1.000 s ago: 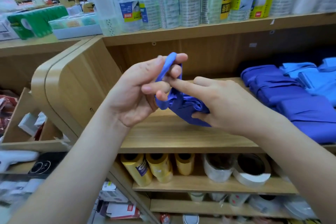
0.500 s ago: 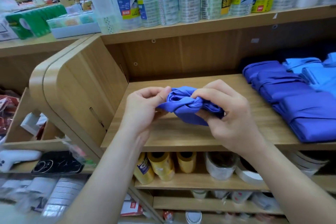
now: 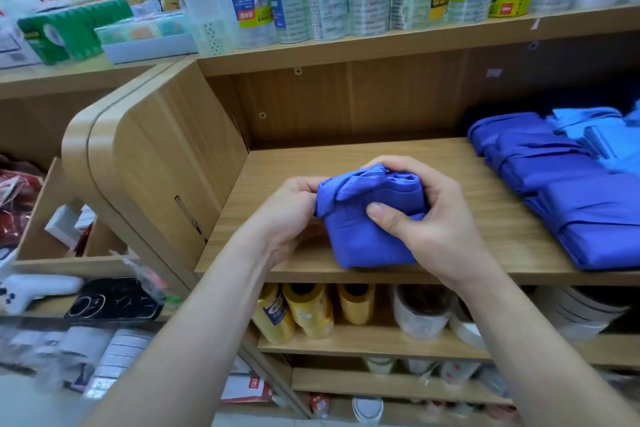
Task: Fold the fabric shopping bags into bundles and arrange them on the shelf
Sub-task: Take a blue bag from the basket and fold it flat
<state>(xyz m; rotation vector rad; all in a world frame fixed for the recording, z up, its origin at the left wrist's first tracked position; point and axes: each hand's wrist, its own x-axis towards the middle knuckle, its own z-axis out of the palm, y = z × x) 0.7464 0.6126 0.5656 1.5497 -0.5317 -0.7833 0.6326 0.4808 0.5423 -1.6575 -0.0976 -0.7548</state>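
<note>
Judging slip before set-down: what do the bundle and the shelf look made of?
Bundle: thin soft fabric, possibly synthetic, matte with faint sheen; it bunches into soft folds and creases.
Shelf: likely wood-grain laminate board, smooth, low gloss; printed-looking straight grain, though solid wood can't be excluded.

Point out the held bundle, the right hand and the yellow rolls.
bundle (image 3: 367, 243), head view, front face.
right hand (image 3: 445, 237), head view, back of hand.
yellow rolls (image 3: 308, 307), head view, middle roll's side.

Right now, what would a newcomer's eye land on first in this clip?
The blue bag bundle at centre, gripped by the left hand and right hand at the wooden shelf's front edge. To its right, folded blue bundles lie in a row.
</note>
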